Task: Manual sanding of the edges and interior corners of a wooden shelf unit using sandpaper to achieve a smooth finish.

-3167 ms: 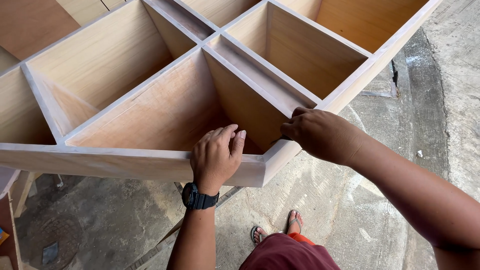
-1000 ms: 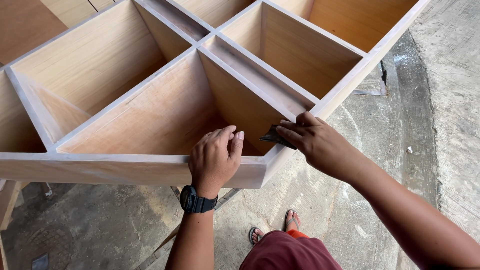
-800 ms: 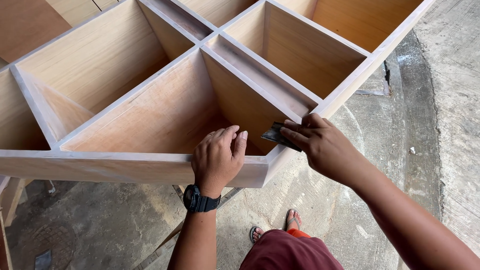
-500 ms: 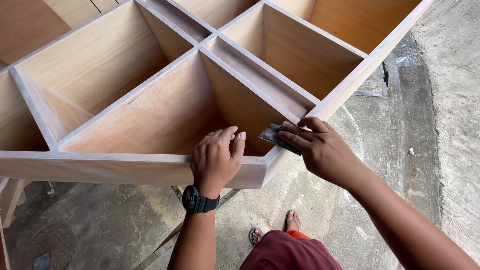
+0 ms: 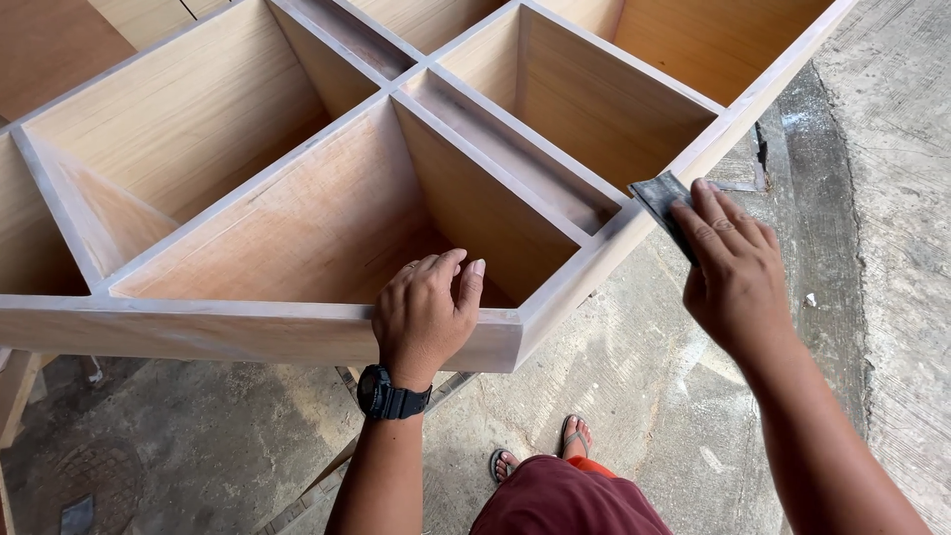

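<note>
Nearest, at bottom centre: red shorts (image 5: pixel 570 500) and a sandalled foot (image 5: pixel 575 436) on grey, dusty concrete floor (image 5: pixel 684 396), bare and open to the right of the shelf and beneath its raised near corner. Just above, a black watch (image 5: pixel 389 394) on the left wrist. Left hand (image 5: pixel 424 315) draped over the near front edge of the shelf (image 5: pixel 248 332), fingers curled loosely over the rim into the nearest compartment, thumb on the outer face; clamped on nothing but the board. Close right of it, the near corner, where the front edge meets the right side rail at a mitred joint. Nearest compartment deep and open, with bare walls. Farther along the right rail, at the junction with a cross divider, a dark grey piece of sandpaper (image 5: pixel 662 198) lying flat on the rail's top and outer edge. Right hand (image 5: pixel 733 267) on the floor side of the rail, fingers stretched long and flat, fingertips (image 5: pixel 693 213) pressing the sheet's near part against the wood, far corner of the sheet sticking out past them. Both hands well apart, the corner between them. Beyond, more compartments divided by pale, whitish-dusted edges, the rail running on to the top right, with a narrow strip of floor alongside.
</note>
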